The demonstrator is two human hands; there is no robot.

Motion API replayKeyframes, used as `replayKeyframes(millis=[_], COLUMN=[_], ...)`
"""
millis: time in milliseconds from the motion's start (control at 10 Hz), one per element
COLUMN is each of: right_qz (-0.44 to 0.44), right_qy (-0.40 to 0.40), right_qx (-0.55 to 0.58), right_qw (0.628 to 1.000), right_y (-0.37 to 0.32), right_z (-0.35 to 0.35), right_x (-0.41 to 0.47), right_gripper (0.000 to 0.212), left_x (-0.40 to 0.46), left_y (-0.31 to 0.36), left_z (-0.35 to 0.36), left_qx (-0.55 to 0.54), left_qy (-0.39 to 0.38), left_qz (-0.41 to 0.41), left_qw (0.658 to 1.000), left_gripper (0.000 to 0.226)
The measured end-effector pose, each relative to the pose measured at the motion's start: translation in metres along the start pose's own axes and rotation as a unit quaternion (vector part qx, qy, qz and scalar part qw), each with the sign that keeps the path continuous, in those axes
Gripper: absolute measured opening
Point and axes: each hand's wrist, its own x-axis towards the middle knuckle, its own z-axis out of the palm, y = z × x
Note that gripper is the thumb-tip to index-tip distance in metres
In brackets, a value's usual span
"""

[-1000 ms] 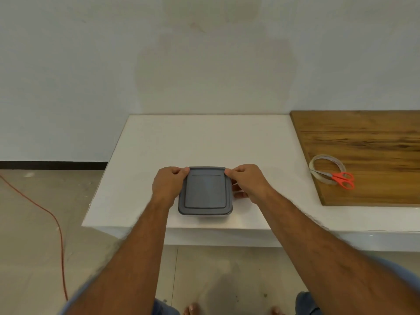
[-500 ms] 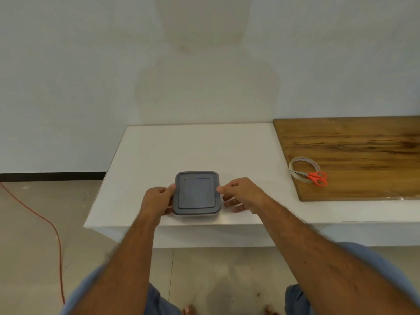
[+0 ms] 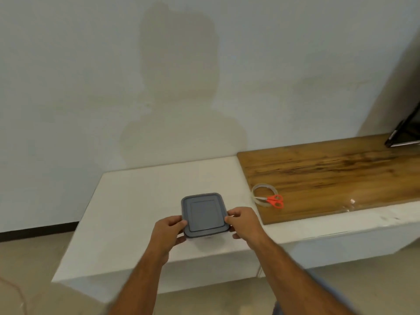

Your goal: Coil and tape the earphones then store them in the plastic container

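Low centre of the frame: square clear plastic container with grey lid, resting near the front edge of the white surface. Left hand clasping its near-left corner, thumb on the lid rim, fingers curled beneath. Right hand clasping the near-right corner likewise. Right of centre: clear tape roll and orange-handled scissors touching on a brown wooden board.

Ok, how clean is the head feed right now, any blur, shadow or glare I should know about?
Head view: the forearms are motion-smeared near the bottom edge, while the left hand, right hand and grey container lid read fairly sharp. A soft head-and-shoulders shadow falls on the wall. A small glare spot sits on the wooden board. Wide-angle bending tilts the white table.
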Motion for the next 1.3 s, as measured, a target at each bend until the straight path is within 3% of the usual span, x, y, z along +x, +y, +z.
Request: replayKeyframes(millis=[300,600,900,1100,1300], right_qz=[-0.074,-0.064,-0.036,-0.031,-0.059], right_qy=[0.151,0.207,0.211,0.232,0.286], right_qx=[-0.030,-0.084,-0.097,-0.132,-0.218], right_qw=[0.985,0.973,0.972,0.963,0.931], right_y=[-0.025,-0.029,-0.012,-0.009,-0.026], right_z=[-0.123,-0.187,-0.193,-0.184,-0.176], right_x=[0.109,0.210,0.253,0.247,0.204], right_gripper=[0.012,0.016,0.016,0.028,0.042], left_x=[0.095,0.190,0.239,0.238,0.217], left_y=[0.075,0.102,0.091,0.088,0.093], left_z=[0.137,0.229,0.254,0.249,0.224], left_qx=[-0.015,-0.014,0.004,0.026,0.142], left_qy=[-0.031,-0.044,-0.046,-0.047,-0.001], left_qz=[0.054,0.063,0.041,0.045,0.115], left_qw=[0.998,0.997,0.998,0.998,0.983], left_gripper=[0.016,0.016,0.011,0.023,0.018])
